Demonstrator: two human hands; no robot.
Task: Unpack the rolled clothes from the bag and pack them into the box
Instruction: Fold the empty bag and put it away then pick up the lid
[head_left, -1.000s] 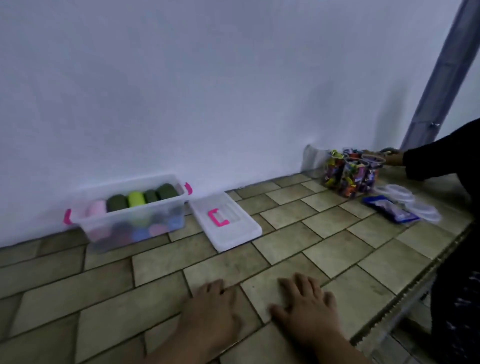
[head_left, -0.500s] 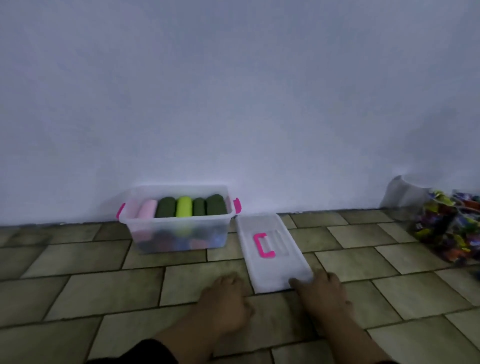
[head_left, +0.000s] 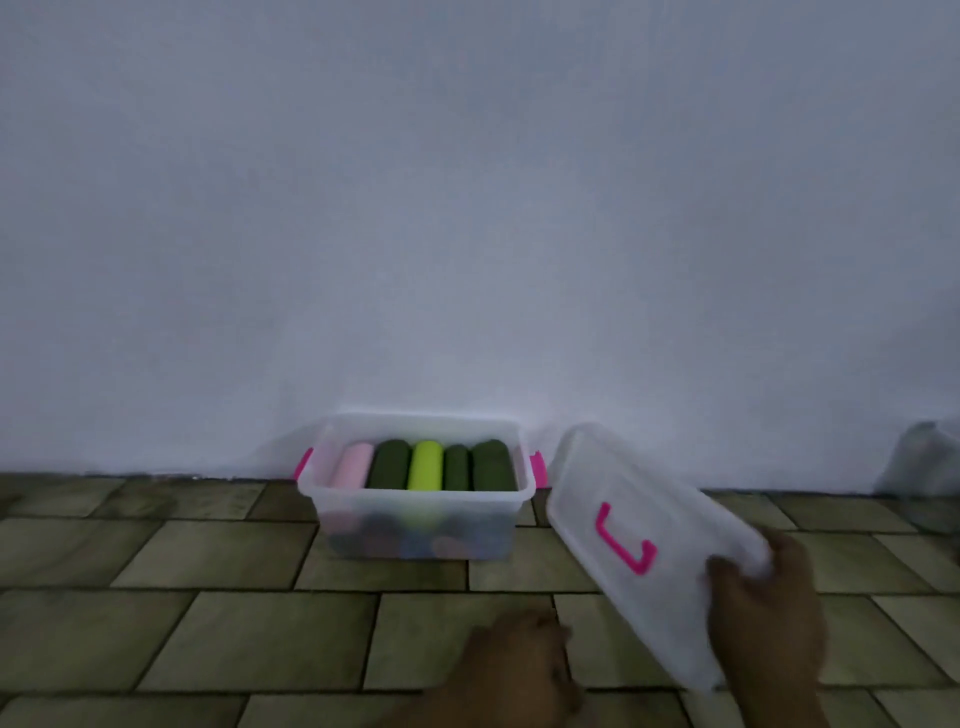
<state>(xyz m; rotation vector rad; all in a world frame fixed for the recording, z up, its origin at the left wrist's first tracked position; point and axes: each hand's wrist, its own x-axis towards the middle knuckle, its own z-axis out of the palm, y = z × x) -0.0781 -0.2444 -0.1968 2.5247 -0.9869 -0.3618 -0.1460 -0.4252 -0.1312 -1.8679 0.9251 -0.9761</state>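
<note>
Rolls (head_left: 425, 465) in box (head_left: 415, 498) point at wall (head_left: 467, 208) (right hand (head_left: 769, 613) grips tilted lid (head_left: 675, 519)).

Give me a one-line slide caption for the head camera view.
Right hand holds the clear lid tilted beside the open box of rolled clothes; left hand in the foreground.

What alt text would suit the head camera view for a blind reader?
A person's right hand grips a clear lid with a pink handle, tilted beside an open clear box of rolled clothes against a white wall; the left hand holds nothing over the tiled surface.
</note>
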